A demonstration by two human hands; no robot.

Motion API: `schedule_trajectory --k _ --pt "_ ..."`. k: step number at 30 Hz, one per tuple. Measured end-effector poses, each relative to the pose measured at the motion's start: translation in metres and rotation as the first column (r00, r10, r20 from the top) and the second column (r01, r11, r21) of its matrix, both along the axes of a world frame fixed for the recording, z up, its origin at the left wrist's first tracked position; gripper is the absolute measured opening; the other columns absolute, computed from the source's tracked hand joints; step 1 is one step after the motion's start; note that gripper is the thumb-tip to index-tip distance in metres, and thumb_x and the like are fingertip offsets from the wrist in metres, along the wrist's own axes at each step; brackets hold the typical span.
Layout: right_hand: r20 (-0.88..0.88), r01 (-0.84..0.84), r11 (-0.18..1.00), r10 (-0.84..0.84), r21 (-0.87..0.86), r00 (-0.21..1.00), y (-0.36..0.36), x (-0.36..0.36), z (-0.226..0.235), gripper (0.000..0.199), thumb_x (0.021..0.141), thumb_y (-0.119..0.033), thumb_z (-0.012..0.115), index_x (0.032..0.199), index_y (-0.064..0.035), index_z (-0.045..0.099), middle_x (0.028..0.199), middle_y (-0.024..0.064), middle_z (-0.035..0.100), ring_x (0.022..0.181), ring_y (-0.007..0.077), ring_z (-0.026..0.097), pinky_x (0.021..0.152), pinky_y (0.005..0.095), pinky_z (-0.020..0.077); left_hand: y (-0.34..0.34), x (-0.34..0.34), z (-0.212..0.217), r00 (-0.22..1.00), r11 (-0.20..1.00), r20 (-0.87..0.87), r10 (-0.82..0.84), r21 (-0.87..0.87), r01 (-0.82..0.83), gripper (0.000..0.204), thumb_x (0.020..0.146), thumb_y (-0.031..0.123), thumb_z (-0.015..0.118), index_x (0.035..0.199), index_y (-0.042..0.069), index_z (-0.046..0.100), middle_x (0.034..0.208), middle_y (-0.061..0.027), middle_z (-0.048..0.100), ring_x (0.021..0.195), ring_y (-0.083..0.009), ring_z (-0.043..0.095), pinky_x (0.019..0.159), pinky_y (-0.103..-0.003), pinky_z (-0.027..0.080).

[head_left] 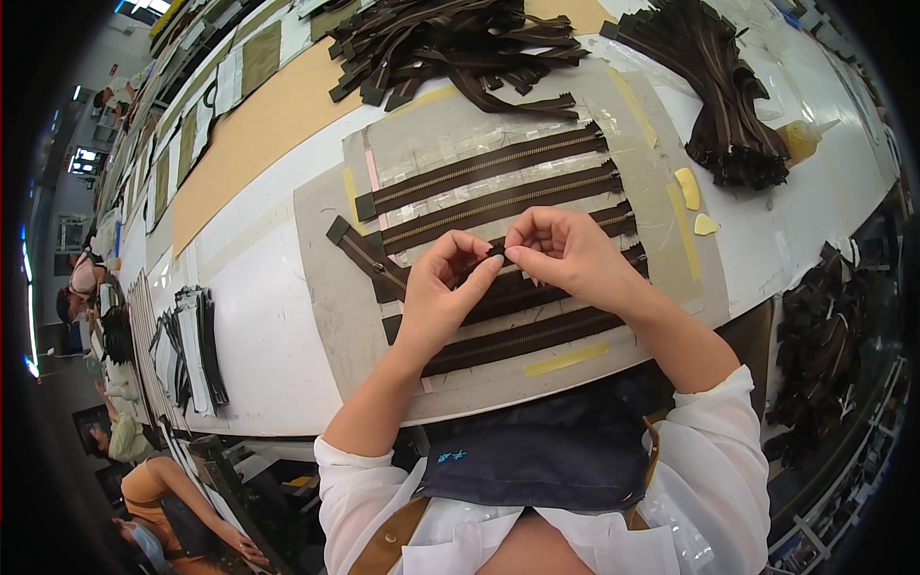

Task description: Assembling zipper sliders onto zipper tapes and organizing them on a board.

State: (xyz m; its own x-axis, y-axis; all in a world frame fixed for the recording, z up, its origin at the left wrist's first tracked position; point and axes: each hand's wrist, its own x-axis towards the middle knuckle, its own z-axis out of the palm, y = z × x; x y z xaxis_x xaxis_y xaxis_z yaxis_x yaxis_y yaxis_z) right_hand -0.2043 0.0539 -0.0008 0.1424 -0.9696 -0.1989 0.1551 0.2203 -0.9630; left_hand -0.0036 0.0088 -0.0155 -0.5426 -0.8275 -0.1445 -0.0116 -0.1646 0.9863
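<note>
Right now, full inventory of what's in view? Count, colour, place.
Laid zippers: at least four, dark brown, rows on board
Loose zipper: one, dark brown, slanting behind left hand
Zipper pile: uncountable, dark brown, top centre
Zipper bundle: one, dark brown, upper right
Dark heap: one, far right
Bottle: one, yellowish, beside bundle
Small flat pieces: two, yellow, right of rows
Tape strips: several, yellow, on board
Board: one, grey, on table
Table: one, white, centre
Paper: one sheet, tan, upper left
Co-workers: at least three, left
Far background: too small to tell
Left hand, right hand: bare, pinching a dark piece
</note>
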Motion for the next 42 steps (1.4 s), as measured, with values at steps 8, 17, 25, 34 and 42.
schedule_trajectory --k 8,17,25,34,42 --pt "0.062 -0.051 0.998 0.048 0.041 0.997 0.0 -0.005 0.008 0.012 0.095 -0.013 0.066 0.096 -0.001 0.063 0.081 -0.0016 0.062 0.07 0.0034 0.056 0.063 0.0187 0.0463 -0.004 0.004 0.006 0.998 0.998 0.004 -0.06 -0.01 0.06 0.012 0.093 0.006 0.07 0.102 0.004 0.062 0.098 0.0042 0.06 0.089 -0.0031 0.055 0.08 -0.02 0.044" --pt "0.224 -0.19 0.978 0.168 0.08 0.96 -0.001 -0.011 0.011 0.013 0.095 -0.014 0.068 0.096 -0.0013 0.066 0.081 0.0005 0.065 0.07 0.0055 0.06 0.063 0.0195 0.0482 -0.014 0.008 -0.003 0.979 0.963 -0.083 -0.188 -0.209 0.167 0.012 0.086 -0.001 0.072 0.094 0.001 0.064 0.097 -0.0028 0.061 0.093 -0.0117 0.057 0.083 -0.025 0.045" --pt "0.25 -0.209 0.975 0.184 0.075 0.951 0.0 -0.011 0.012 0.016 0.093 -0.016 0.071 0.095 -0.0006 0.066 0.081 0.0011 0.064 0.072 0.006 0.06 0.063 0.02 0.0487 -0.013 0.008 -0.003 0.974 0.965 -0.103 -0.2 -0.192 0.178 0.011 0.085 -0.002 0.073 0.091 0.0 0.064 0.097 -0.0046 0.062 0.093 -0.0144 0.058 0.084 -0.026 0.045" --pt "0.238 -0.208 0.976 0.189 0.058 0.953 0.0 -0.011 0.014 0.015 0.093 -0.016 0.07 0.094 -0.0011 0.066 0.081 0.0002 0.064 0.071 0.0056 0.059 0.063 0.0199 0.0484 -0.013 0.008 -0.002 0.973 0.961 -0.123 -0.193 -0.225 0.162 0.012 0.084 -0.003 0.074 0.091 0.0 0.066 0.097 -0.0053 0.062 0.092 -0.0148 0.058 0.084 -0.027 0.046" --pt "0.152 -0.122 0.992 0.118 0.018 0.981 0.003 -0.007 0.01 0.012 0.094 -0.012 0.069 0.097 -0.0016 0.065 0.084 -0.0018 0.063 0.072 0.0043 0.057 0.065 0.0194 0.0465 -0.011 0.007 0.006 0.987 0.978 -0.075 -0.141 -0.168 0.127 0.014 0.086 -0.002 0.072 0.093 0.001 0.06 0.095 -0.0031 0.058 0.089 -0.0104 0.054 0.08 -0.023 0.043"
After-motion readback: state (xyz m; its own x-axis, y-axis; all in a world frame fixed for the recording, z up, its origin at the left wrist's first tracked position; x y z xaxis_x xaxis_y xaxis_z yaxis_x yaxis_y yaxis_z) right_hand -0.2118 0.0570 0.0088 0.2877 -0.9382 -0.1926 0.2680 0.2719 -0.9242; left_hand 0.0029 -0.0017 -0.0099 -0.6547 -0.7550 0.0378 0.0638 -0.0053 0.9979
